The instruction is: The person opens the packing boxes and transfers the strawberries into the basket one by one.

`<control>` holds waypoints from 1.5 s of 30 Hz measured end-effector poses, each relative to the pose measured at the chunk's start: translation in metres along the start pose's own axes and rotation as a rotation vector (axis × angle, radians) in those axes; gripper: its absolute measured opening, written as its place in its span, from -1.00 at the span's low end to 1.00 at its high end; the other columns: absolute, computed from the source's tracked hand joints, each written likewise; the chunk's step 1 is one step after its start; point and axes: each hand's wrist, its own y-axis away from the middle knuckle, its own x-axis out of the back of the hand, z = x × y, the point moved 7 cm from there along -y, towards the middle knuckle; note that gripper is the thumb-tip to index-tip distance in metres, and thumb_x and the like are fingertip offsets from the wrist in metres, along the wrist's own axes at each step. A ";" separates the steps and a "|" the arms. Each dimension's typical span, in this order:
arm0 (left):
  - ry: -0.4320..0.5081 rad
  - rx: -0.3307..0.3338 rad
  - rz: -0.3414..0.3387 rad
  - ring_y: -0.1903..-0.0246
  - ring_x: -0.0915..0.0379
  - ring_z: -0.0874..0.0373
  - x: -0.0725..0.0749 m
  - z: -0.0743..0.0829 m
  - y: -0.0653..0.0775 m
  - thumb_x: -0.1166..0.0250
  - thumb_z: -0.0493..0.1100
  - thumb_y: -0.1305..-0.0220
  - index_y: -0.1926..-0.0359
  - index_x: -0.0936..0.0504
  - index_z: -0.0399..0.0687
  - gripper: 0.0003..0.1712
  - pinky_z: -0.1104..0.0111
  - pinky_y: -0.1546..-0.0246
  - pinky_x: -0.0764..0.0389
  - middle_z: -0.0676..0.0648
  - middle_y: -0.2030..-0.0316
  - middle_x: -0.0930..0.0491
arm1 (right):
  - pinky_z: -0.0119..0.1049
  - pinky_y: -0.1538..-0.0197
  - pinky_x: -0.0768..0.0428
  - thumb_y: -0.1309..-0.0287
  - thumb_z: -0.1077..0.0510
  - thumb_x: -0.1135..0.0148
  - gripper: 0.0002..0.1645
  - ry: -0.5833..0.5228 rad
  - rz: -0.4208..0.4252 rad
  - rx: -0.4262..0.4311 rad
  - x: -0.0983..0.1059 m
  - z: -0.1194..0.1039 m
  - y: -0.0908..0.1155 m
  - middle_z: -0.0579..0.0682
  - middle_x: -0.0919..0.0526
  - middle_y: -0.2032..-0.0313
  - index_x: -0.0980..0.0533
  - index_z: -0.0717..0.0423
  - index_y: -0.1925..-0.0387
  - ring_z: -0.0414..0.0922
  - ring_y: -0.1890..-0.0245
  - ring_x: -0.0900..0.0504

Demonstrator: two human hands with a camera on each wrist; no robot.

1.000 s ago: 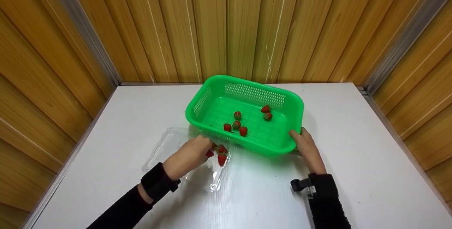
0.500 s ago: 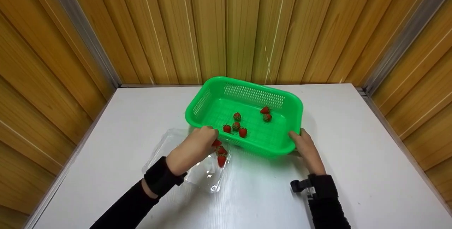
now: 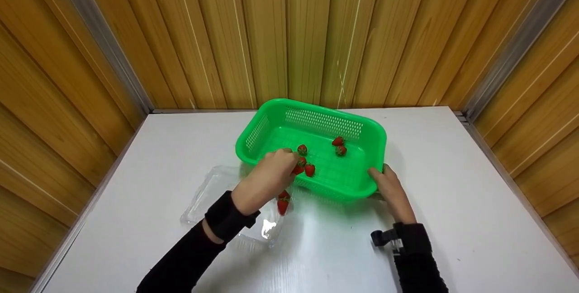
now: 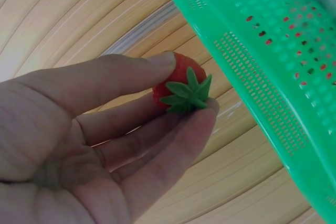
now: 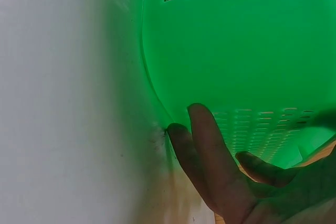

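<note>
My left hand (image 3: 268, 177) pinches a red strawberry (image 4: 181, 80) with green leaves between thumb and fingertips. In the head view this hand reaches over the near left rim of a green plastic basket (image 3: 325, 106) with perforated sides. Inside the basket lie several strawberries (image 3: 341, 150), some partly behind the hand. My right hand (image 3: 392, 191) holds the basket's right end, thumb over the rim and fingers (image 5: 210, 140) against the outer wall low by the table. Below the left forearm lies a clear plastic tray (image 3: 199, 200), with strawberries (image 3: 282, 207) at its right side.
The white table (image 3: 452, 184) bears the basket and the tray, which sit close together. Wood-patterned panels (image 3: 307, 35) rise behind and on both sides of the table.
My left hand has lifted a strawberry from the tray and moved up and right over the basket's near rim. The right hand keeps its hold on the basket, which stays nearly in place.
</note>
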 end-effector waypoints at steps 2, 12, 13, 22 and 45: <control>0.007 -0.007 -0.005 0.32 -0.60 -0.10 0.000 0.003 -0.005 -0.30 -0.41 -0.29 0.39 -0.61 -0.17 -0.87 0.19 0.35 -0.61 -0.13 0.40 -0.55 | -0.22 0.12 -0.64 -0.46 -0.02 0.08 -0.34 -0.004 0.000 -0.003 0.001 0.000 -0.001 0.30 -0.52 -0.10 -0.19 0.34 -0.38 0.01 0.08 -0.63; 0.067 -0.051 0.017 0.32 -0.53 0.11 -0.001 0.010 -0.026 -0.25 -0.45 -0.30 0.45 -0.59 -0.12 -0.78 0.33 0.35 -0.53 -0.03 0.47 -0.52 | -0.23 0.19 -0.67 -0.46 0.01 0.06 -0.34 -0.018 0.002 -0.013 0.001 0.003 -0.001 0.31 -0.50 -0.11 -0.18 0.35 -0.39 0.05 0.05 -0.62; 0.071 -0.052 0.011 0.34 -0.51 0.12 -0.002 0.011 -0.028 -0.24 -0.45 -0.31 0.45 -0.58 -0.13 -0.78 0.34 0.37 -0.52 -0.05 0.47 -0.53 | -0.23 0.19 -0.67 -0.46 0.01 0.06 -0.34 -0.019 0.002 -0.012 0.001 0.003 -0.001 0.30 -0.50 -0.11 -0.18 0.35 -0.39 0.05 0.06 -0.62; 0.096 -0.013 -0.045 0.52 -0.09 0.23 -0.011 0.002 -0.056 -0.21 -0.47 -0.30 0.63 -0.30 0.01 -0.54 0.40 0.54 -0.18 0.10 0.60 -0.12 | -0.22 0.17 -0.67 -0.48 0.02 0.07 -0.35 -0.036 -0.008 -0.006 0.001 0.004 -0.002 0.32 -0.52 -0.10 -0.17 0.35 -0.39 0.04 0.08 -0.64; 0.088 0.051 -0.151 0.55 -0.05 0.23 -0.030 -0.005 -0.071 -0.30 -0.41 -0.31 0.64 -0.37 0.01 -0.55 0.42 0.56 -0.11 0.11 0.63 -0.12 | -0.21 0.13 -0.63 -0.47 0.00 0.07 -0.35 -0.014 -0.004 -0.021 0.001 0.003 -0.002 0.28 -0.51 -0.12 -0.18 0.32 -0.39 0.00 0.08 -0.62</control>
